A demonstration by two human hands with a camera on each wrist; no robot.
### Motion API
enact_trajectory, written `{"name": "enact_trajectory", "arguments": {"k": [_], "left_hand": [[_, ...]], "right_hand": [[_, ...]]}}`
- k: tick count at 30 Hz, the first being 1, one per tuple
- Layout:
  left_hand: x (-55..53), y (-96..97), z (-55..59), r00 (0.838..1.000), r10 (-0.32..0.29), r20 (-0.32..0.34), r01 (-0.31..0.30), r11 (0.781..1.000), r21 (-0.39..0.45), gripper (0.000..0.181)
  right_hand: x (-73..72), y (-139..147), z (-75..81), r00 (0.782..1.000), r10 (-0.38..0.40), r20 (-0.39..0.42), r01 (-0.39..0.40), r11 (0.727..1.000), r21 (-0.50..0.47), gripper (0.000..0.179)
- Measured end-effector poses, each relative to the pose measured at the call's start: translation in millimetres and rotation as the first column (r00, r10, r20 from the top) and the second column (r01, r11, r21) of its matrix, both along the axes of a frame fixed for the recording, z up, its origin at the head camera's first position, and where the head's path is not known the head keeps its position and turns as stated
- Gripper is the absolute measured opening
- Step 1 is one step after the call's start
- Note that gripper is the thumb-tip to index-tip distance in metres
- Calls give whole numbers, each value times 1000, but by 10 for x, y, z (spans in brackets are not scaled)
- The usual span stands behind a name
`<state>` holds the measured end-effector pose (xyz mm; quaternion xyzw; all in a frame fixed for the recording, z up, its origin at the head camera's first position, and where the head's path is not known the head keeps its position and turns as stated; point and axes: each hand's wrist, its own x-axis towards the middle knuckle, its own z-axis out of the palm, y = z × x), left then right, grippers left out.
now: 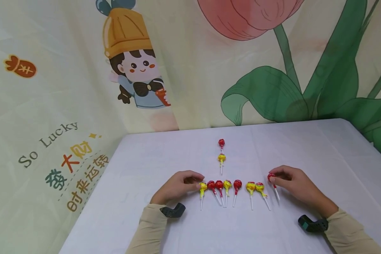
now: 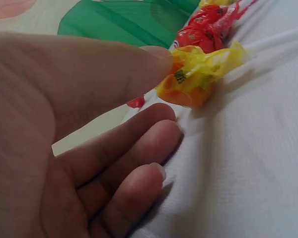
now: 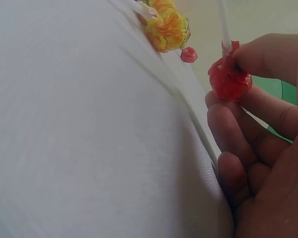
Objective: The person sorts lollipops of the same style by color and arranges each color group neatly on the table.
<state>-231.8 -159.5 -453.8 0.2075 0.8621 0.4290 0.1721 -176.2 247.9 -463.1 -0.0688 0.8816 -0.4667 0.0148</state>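
My right hand [image 1: 293, 180] pinches a red lollipop [image 3: 227, 83] by its wrapped head between thumb and fingers, just right of the row; its white stick points down toward me in the head view. At the row's left end, my left hand [image 1: 177, 185] touches a yellow lollipop [image 2: 191, 79] with the thumb, while the other visible fingers are loosely bent and apart from it. Between the hands lie red lollipops [image 1: 219, 185] and yellow lollipops [image 1: 251, 187] side by side, sticks toward me, with a gap right of the red lollipop [image 1: 237, 185].
Beyond the row, a red lollipop [image 1: 221, 143] and a yellow lollipop [image 1: 221, 158] lie one behind the other in a line. A white cloth covers the table [image 1: 165, 151]. Behind its far edge hangs a printed curtain [image 1: 190, 70].
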Motion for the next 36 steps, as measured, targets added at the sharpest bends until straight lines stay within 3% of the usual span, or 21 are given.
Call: {"name": "enact_trajectory", "arguments": {"k": [12,36], "left_hand": [[56,26,-23,1000,17,10,-17,1000,-17,30],[71,68,-8,999,25,-36,-27,999,-45,28]], "right_hand": [[-2,4,-67,1000,-12,9,13,1000,-12,39],[-58,40,-28,1000,10,-1,-10,1000,-29,37]]}}
